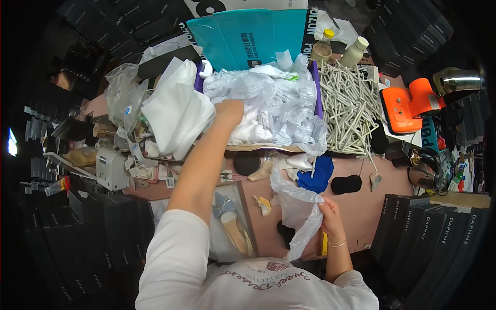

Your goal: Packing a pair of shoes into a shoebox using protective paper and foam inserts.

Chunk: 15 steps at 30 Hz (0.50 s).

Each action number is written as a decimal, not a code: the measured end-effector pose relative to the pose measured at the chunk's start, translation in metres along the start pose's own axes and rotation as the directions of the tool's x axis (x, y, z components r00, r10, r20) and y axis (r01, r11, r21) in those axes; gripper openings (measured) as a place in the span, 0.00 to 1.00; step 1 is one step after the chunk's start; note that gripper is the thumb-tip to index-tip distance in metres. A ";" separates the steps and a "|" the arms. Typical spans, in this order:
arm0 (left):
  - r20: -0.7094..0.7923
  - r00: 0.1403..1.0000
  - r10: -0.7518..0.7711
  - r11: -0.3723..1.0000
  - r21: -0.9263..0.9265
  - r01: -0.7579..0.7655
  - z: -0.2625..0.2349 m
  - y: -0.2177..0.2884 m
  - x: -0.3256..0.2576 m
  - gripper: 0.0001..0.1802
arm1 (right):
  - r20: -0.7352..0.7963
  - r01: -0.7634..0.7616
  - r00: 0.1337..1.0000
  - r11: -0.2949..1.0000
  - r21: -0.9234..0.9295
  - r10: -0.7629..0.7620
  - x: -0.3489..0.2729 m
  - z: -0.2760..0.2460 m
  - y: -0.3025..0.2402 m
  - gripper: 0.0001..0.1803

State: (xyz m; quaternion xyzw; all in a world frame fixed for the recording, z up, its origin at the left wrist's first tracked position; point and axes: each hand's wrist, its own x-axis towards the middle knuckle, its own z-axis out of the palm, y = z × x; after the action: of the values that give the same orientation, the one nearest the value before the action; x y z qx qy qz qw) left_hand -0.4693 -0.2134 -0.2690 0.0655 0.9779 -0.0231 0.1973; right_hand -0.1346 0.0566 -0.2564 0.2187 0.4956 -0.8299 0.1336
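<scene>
At the front of the tabletop (369, 227), right hand (331, 217): thumb and fingers pinched together on one edge of a thin plastic bag (305, 219). The bag hangs slack leftward, in front of the purple-walled bin (318, 93), its upper end near some pale scraps, its lower end by the wearer's shirt. Left hand (230, 111) is at the left side of the heap of white bags (263, 98) inside that bin, close to a stack of white sheets (175, 111); its fingers are turned away, so cannot tell whether they are closed on anything. Risks, as judged: the heap is loose and tangled, with film spilling over the front rim, so a pull by the left hand could drag neighbours out along with it. The held film looks flimsy; the narrow pinch may let it slip or tear if the loose end snags. Left forearm crosses above a sandal (235, 233) lying on pale sheeting; a dropped elbow could knock it. Beside the bin, a heap of pale sticks (349, 108) has a few ends jutting past the front; a sleeve or trailing film might sweep them down toward the black oval pad (346, 184) and blue cloth (316, 175).
</scene>
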 end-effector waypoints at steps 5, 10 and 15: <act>-0.079 0.994 0.071 0.991 0.117 -0.062 0.031 -0.002 0.019 0.16 | 0.026 -0.040 0.999 0.999 -0.008 0.040 -0.004 -0.001 0.021 0.08; 0.108 0.993 0.053 0.998 0.018 -0.055 0.019 -0.015 0.019 0.16 | 0.138 0.019 0.990 0.999 0.036 -0.024 -0.004 0.010 0.016 0.12; 0.043 0.975 0.218 0.962 0.158 -0.222 -0.048 -0.004 -0.062 0.16 | 0.223 0.122 0.969 0.992 -0.043 -0.109 -0.006 0.030 -0.009 0.08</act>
State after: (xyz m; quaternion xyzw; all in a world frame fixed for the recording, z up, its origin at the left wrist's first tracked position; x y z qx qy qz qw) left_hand -0.4312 -0.2211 -0.2007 0.1891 0.9569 -0.0810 0.2049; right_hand -0.1402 0.0349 -0.2338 0.0925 0.5128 -0.8411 0.1452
